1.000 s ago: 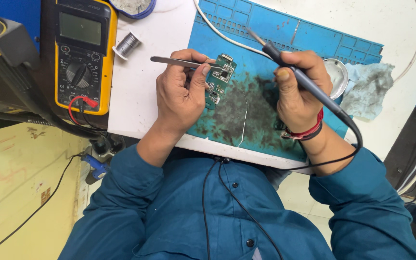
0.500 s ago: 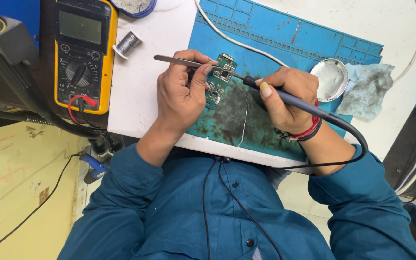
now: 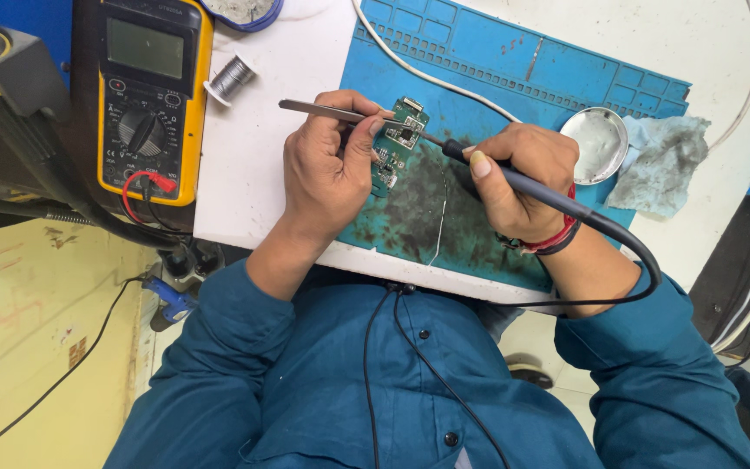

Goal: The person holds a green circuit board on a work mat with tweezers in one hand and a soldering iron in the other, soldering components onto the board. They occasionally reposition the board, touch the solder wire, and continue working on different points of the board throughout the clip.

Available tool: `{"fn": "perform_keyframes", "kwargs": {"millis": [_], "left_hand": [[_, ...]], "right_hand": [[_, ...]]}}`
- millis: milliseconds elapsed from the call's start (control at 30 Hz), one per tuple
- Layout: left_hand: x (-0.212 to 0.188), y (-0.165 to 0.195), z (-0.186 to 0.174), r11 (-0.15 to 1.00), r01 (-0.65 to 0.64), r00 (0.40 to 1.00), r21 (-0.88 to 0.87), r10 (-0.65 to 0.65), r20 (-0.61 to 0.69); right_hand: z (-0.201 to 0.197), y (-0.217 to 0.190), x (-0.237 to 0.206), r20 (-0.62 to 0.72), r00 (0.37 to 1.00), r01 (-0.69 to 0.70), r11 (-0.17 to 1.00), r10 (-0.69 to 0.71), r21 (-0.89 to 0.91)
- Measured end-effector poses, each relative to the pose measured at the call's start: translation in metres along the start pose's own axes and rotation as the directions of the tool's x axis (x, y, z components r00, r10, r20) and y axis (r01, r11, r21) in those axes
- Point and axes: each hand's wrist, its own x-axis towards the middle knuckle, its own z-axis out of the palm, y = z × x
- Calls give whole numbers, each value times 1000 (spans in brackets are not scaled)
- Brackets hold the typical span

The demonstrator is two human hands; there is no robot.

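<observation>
Lowered now, one soldering iron (image 3: 514,181) touches one circuit board (image 3: 401,130) beside one tweezers (image 3: 323,109).

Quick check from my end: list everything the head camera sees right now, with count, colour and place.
circuit board: 1, green, on the mat under the left fingers
tweezers: 1, silver, in the left hand
soldering iron: 1, black, in the right hand, tip at the board
mat: 1, blue, on the white table
multimeter: 1, yellow, far left
solder spool: 1, grey, beside the multimeter
round tin: 1, silver, right of the mat
cloth: 1, grey-blue, by the tin
left hand: 1
right hand: 1
</observation>
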Motion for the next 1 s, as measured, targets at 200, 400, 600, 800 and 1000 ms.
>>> {"fn": "perform_keyframes", "kwargs": {"millis": [200, 400, 600, 800, 1000], "left_hand": [[0, 0, -1, 1000, -11, 1000, 17, 11, 1], [-1, 0, -1, 1000, 8, 1000, 5, -8, 6], [-1, -1, -1, 1000, -3, 1000, 15, 3, -1], [-1, -1, -1, 1000, -3, 1000, 10, 3, 5], [-1, -1, -1, 1000, 7, 1000, 8, -7, 3]], "right_hand": [[0, 0, -1, -1, 1000, -7, 1000, 7, 11], [0, -1, -1, 16, 1000, -9, 1000, 9, -2], [0, -2, -1, 14, 1000, -15, 1000, 15, -15], [1, -2, -1, -4, 1000, -11, 1000, 11, -16], [1, -3, 0, 9, 1000, 3, 1000, -3, -18]]}}
